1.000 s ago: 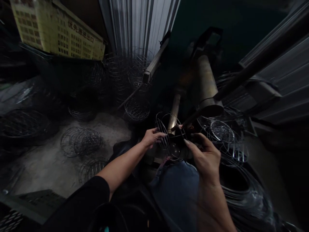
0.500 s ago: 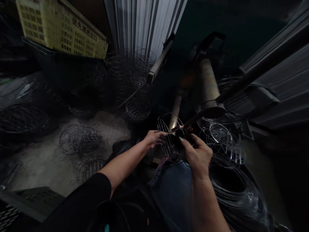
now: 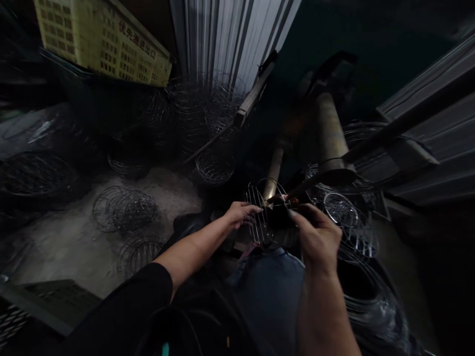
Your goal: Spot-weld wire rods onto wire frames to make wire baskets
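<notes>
A round wire grille point(image 3: 264, 213) of thin parallel bars stands upright in front of me, under the pointed tip of a welding arm point(image 3: 297, 190). My left hand point(image 3: 241, 214) grips its left rim with curled fingers. My right hand point(image 3: 317, 235) holds its right side, fingers closed round the wire near the tip. My knee in blue jeans point(image 3: 269, 291) sits just below both hands.
Finished wire baskets lie on the concrete floor point(image 3: 124, 210) at left and pile up at the back point(image 3: 215, 165). A stack of wire rings point(image 3: 351, 222) sits at right, coiled wire point(image 3: 371, 301) below it. Two metal cylinders point(image 3: 330, 138) of the machine rise ahead.
The view has shifted slightly left, so everything sits a little further right. Both hands keep hold of the grille; the right hand has moved up and slightly right toward the tip.
</notes>
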A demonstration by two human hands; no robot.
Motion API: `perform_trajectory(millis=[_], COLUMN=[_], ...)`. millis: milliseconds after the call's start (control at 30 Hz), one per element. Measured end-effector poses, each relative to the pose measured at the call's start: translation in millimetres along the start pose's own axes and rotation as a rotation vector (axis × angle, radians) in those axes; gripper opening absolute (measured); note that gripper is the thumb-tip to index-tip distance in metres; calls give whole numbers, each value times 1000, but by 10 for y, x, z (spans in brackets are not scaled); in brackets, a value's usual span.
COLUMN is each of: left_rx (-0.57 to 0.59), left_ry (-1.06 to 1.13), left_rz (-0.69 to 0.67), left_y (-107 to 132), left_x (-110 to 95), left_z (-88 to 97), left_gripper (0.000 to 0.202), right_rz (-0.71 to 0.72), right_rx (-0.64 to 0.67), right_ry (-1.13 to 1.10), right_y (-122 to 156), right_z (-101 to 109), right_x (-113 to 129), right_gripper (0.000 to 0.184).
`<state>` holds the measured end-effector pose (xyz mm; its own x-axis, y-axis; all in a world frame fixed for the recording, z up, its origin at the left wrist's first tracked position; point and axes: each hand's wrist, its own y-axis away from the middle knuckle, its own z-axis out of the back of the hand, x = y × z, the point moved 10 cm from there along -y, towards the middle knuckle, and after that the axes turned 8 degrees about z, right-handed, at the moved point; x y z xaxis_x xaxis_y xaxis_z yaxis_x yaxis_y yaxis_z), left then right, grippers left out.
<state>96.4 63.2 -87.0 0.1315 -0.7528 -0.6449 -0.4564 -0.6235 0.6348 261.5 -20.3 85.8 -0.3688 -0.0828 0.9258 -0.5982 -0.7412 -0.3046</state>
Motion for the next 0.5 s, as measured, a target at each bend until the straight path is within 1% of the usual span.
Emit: perform_trajectory(millis=[33,67,100,167,233,300,333,400,500], left_rx=[6,10,13,11,8,14,18,25,30], left_ry=[-14,-27,-39,-54,-66,-73,-76,-82,-97], left_rz=[-11,-25,-42,-72,-92,-96,-93,-83,-65], left_y=[12,24,33,39,30,16,11,7,13], left_x=[-21,-47,-76,-128,-160,-165,-162,-154,-157], left_z=[4,11,18,38,52,52,51,51,50], left_gripper=[25,24,23,22,20,20,20,21,21], right_rz=[-69,-141,-207,-300,-329,-325,-324,-336,-379], right_rx=[0,31,97,320,517,623,650,660,625], right_ry=[-79,-133,-151,-110,-50,-17,-11,-5,-3], right_y=[-89,-185,-280,-422,-501,-550,-565,-582,-580], right_z=[11,-17,-86,-336,-601,-802,-873,-941,-919], right_x=[-46,-85,-109,-109,-74,-48,-47,-72,-116], right_gripper=[40,41,43,43,40,39,39,40,40])
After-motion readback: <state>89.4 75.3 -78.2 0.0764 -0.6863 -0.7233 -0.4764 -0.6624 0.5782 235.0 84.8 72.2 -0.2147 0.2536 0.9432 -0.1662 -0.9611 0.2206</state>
